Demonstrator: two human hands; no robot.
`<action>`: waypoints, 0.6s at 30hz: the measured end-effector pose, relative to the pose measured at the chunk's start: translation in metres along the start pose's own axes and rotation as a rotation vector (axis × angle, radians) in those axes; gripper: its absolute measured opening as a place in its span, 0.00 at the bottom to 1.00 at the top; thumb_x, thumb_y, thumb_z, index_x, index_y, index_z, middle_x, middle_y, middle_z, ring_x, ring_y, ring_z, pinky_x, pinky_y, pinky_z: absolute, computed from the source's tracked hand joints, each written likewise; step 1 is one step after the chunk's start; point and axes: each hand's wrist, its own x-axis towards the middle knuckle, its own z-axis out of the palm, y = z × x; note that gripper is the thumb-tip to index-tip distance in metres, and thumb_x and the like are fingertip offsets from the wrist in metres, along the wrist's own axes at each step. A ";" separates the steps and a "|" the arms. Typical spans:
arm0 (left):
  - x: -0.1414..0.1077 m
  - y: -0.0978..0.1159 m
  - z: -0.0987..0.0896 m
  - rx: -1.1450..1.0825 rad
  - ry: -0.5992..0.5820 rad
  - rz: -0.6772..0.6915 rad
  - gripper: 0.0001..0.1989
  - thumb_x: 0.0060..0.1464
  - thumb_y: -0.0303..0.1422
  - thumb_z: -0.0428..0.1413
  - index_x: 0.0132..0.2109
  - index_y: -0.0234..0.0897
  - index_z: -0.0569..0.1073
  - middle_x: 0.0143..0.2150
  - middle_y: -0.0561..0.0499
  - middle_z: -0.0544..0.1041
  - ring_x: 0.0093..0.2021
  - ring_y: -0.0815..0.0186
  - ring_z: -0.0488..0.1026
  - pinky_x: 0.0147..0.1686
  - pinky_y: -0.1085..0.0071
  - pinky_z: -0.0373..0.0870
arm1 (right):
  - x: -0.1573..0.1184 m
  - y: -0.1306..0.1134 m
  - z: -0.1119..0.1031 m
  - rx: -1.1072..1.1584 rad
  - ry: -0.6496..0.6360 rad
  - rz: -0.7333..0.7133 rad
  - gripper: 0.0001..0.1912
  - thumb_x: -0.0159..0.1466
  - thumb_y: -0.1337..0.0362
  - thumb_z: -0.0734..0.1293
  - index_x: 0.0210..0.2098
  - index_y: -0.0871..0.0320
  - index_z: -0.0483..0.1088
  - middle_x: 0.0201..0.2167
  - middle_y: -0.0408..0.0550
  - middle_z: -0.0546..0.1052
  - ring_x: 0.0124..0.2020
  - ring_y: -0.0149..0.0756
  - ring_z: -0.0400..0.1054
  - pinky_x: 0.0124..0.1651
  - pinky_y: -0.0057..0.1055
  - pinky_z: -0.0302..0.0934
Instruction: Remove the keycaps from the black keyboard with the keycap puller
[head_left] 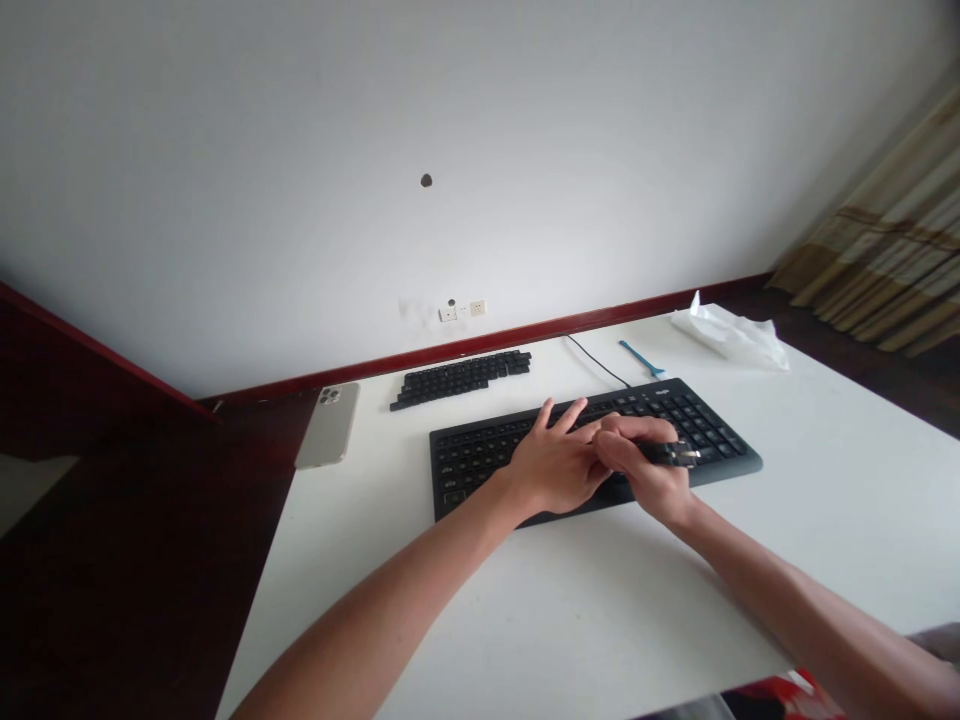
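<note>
A black keyboard (480, 455) lies on the white table, and many of its key positions look bare, with small square outlines. My left hand (559, 465) rests over its middle, palm down with fingers spread. Against it, my right hand (649, 465) is closed around a slim black tool (667, 453) with a metallic end pointing right. The tool's other end is hidden by my hands, so its kind is unclear. Behind the keyboard sit rows of loose black keycaps (461, 377).
A phone (328, 425) lies face down at the table's left edge. Toward the back right are a blue pry tool (641, 358) and a crumpled white plastic bag (731, 335). The keyboard's cable (596, 360) runs to the back edge, by the wall.
</note>
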 end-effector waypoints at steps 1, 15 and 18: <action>0.000 0.000 0.000 -0.011 0.005 -0.003 0.26 0.76 0.43 0.35 0.74 0.49 0.60 0.78 0.58 0.55 0.79 0.48 0.42 0.74 0.36 0.45 | 0.000 -0.001 0.000 -0.005 -0.001 -0.008 0.24 0.70 0.63 0.67 0.18 0.57 0.59 0.17 0.40 0.59 0.22 0.30 0.51 0.27 0.34 0.47; 0.000 0.005 0.001 -0.010 0.015 -0.053 0.28 0.75 0.45 0.37 0.77 0.48 0.53 0.79 0.56 0.53 0.79 0.50 0.43 0.75 0.39 0.43 | 0.002 -0.005 0.002 -0.052 -0.012 -0.027 0.23 0.69 0.62 0.66 0.18 0.57 0.61 0.17 0.41 0.62 0.21 0.31 0.53 0.27 0.33 0.50; 0.004 0.011 -0.001 -0.023 0.007 -0.092 0.27 0.74 0.42 0.40 0.76 0.51 0.55 0.79 0.56 0.54 0.79 0.48 0.44 0.74 0.36 0.44 | 0.003 -0.005 0.001 -0.069 -0.019 -0.017 0.23 0.69 0.61 0.66 0.18 0.57 0.61 0.17 0.42 0.63 0.21 0.31 0.55 0.27 0.34 0.51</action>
